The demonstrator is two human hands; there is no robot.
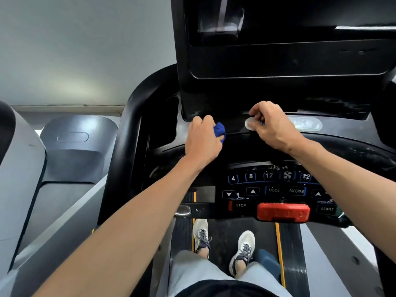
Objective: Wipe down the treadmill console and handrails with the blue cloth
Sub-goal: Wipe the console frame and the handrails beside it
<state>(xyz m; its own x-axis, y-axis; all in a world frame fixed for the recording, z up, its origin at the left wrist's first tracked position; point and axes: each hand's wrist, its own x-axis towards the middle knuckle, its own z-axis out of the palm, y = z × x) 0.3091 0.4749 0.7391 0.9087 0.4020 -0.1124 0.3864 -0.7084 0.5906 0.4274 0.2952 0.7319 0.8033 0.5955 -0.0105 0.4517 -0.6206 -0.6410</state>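
Black glossy treadmill console fills the view. Left hand grips the bunched blue cloth, which protrudes past its fingers. Right hand, fingers curled, pinches a whitish oval badge.

glossy black plastic console, soft blue cloth

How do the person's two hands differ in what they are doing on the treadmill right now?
The left hand grips the bunched blue cloth; the right hand holds no cloth, its fingertips curled at a pale oval badge. The left hand sits nearer the console's left edge; the right hand sits near the middle. Both reach to the ledge just under the dark screen, above the buttons.
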